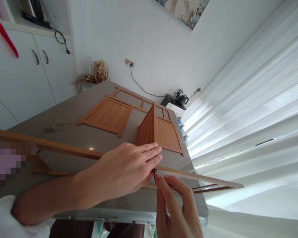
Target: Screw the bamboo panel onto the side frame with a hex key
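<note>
A long wooden frame (64, 147) stands on edge across the near side of the table, its right end (221, 182) reaching toward the curtain. An upright wooden panel (147, 127) meets it near the middle. My left hand (131, 165) lies over that joint with fingers stretched together across the panel's near end; its thumb is tucked below, holding the frame. Just to its right, my right hand (173, 198) pinches a small dark bent metal piece (155, 174), like a hex key, against the frame's near face. The key's far tip is hidden.
A flat wooden panel (106, 115) and another panel (167, 134) lie on the grey table (96, 92), beside a slatted frame (129, 97). Several screws (49, 129) lie at left. A black kettle set (180, 98) stands beyond the table. White curtains (250, 132) hang at right.
</note>
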`<state>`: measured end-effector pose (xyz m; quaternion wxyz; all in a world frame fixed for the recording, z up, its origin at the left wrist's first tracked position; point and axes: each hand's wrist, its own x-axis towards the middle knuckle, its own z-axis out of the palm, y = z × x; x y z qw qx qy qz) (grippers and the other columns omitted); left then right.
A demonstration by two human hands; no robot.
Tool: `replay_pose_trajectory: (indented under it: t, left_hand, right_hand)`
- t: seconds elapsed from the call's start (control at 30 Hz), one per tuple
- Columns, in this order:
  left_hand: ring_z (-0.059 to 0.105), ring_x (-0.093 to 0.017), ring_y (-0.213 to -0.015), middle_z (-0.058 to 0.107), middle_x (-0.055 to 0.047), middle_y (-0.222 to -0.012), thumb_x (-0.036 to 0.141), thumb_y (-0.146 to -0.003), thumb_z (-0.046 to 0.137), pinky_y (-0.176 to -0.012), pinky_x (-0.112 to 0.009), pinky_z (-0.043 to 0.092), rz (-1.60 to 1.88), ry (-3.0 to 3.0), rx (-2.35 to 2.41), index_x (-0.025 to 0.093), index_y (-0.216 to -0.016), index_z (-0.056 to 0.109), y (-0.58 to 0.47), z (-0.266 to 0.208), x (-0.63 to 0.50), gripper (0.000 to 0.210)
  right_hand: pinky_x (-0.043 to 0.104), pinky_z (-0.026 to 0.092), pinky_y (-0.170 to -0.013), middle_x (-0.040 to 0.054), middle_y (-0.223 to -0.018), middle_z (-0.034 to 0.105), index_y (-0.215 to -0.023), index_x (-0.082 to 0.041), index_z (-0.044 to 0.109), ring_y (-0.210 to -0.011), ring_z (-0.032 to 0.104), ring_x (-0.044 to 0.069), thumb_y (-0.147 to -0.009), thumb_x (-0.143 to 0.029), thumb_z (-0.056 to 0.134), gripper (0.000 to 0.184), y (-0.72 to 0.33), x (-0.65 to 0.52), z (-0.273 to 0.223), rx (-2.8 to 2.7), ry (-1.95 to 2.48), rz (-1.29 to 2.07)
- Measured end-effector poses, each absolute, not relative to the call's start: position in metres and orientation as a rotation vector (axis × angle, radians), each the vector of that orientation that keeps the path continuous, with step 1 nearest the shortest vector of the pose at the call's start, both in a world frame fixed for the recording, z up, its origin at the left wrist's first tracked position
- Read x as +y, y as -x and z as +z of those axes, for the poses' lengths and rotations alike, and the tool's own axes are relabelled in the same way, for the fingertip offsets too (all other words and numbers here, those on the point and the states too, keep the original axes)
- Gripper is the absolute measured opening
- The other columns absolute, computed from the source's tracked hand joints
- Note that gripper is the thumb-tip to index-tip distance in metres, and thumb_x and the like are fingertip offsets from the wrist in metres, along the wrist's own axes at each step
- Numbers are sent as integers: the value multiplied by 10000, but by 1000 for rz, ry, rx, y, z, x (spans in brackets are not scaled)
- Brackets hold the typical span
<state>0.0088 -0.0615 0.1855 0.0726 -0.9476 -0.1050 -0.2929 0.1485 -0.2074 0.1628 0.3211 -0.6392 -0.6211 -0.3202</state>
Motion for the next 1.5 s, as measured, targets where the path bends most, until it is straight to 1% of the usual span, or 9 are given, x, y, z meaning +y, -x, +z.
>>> replay_pose_trajectory:
  t: [0.17,0.3,0.5,0.67,0.77,0.87,1.07,1.3,1.5]
  left_hand:
    - [613,-179,-1356,651,-68,-1464,241,-1077,445,-890,-354,618,-914,2853,-310,130,-1305,670,-11,186,-60,339]
    - [610,-181,-1357,653,-64,-1463,247,-1080,450,-873,-346,615,-920,2849,-314,135,-1308,665,-10,185,-60,334]
    - [610,-183,-1358,648,-67,-1470,251,-1067,484,-873,-351,614,-922,2852,-308,135,-1310,661,-10,184,-61,323]
    - [601,-178,-1368,650,-71,-1467,252,-1064,494,-894,-353,615,-910,2867,-302,132,-1308,661,-8,184,-60,318]
    - [590,-186,-1381,641,-77,-1478,261,-1051,534,-918,-341,607,-913,2879,-288,126,-1316,659,-8,184,-60,322]
    - [592,-195,-1381,639,-93,-1478,251,-1045,551,-928,-320,597,-917,2893,-285,119,-1315,662,-8,184,-60,320]
    - [565,-185,-1405,631,-82,-1488,240,-1059,536,-944,-317,578,-877,2836,-271,130,-1327,654,-8,185,-60,313]
    - [547,-164,-1418,641,-48,-1481,236,-1050,557,-938,-337,584,-858,2825,-274,138,-1316,656,-9,184,-60,300]
    - [565,-163,-1399,657,-55,-1460,244,-1060,540,-949,-338,575,-891,2814,-265,130,-1305,664,-9,185,-61,297]
  right_hand:
    - [181,567,-679,52,-1028,684,-1053,-244,761,-779,690,90,-989,-119,638,187,-151,-209,166,-1613,1697,-727]
    - [191,575,-697,59,-1066,682,-1094,-242,757,-772,690,90,-1005,-136,615,198,-152,-209,167,-1654,1697,-781]
    - [200,574,-750,69,-1101,669,-1154,-236,741,-868,699,105,-1009,-115,603,233,-153,-209,167,-1711,1696,-794]
    - [258,572,-840,101,-1136,668,-1164,-182,727,-1011,695,168,-982,-67,605,247,-151,-210,173,-1823,1683,-903]
    - [271,571,-834,106,-1107,682,-1135,-148,719,-995,693,176,-986,-67,572,225,-149,-209,178,-1870,1660,-931]
    - [276,583,-853,105,-1101,698,-1139,-136,720,-1000,705,176,-971,-19,521,286,-148,-208,182,-1898,1669,-925]
    - [245,619,-827,92,-1106,724,-1141,-190,731,-1011,746,183,-972,-73,560,267,-155,-210,184,-1986,1640,-948]
    - [262,622,-869,98,-1143,748,-1177,-194,719,-1069,744,199,-984,-80,518,301,-159,-211,190,-2111,1618,-999]
    - [301,611,-863,122,-1146,743,-1158,-132,715,-1085,732,235,-962,-22,517,300,-160,-210,197,-2161,1639,-914]
